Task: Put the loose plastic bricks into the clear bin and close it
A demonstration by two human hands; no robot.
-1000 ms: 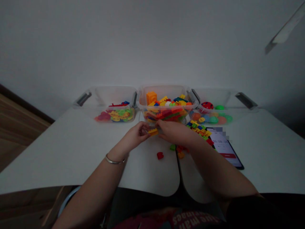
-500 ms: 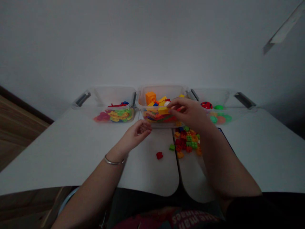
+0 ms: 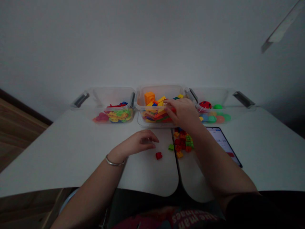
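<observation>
My right hand (image 3: 184, 113) reaches over the front rim of the middle clear plastic bin (image 3: 164, 125). Its thumb and forefinger are apart above the toy building blocks (image 3: 152, 105) inside, and no held block can be made out. My left hand (image 3: 139, 142), with a silver bangle at the wrist, hovers open over the white table, fingers loosely curved and holding nothing. Just below its fingertips lies a red block (image 3: 158, 156). A green block (image 3: 171, 147) sits to the right, beside a pile of mixed small blocks (image 3: 183, 142) partly hidden by my right forearm.
The left bin (image 3: 114, 89) holds red, yellow and green plastic pieces; the right bin (image 3: 214, 90) holds coloured balls. A phone (image 3: 226, 144) lies right of my right forearm. A dark seam (image 3: 177, 165) splits the table (image 3: 90, 152). The wall stands behind the bins.
The yellow block at my right fingertips no longer shows there, and that hand sits slightly lower. My left hand has moved toward me and right, opening its fingers. More of the phone shows.
</observation>
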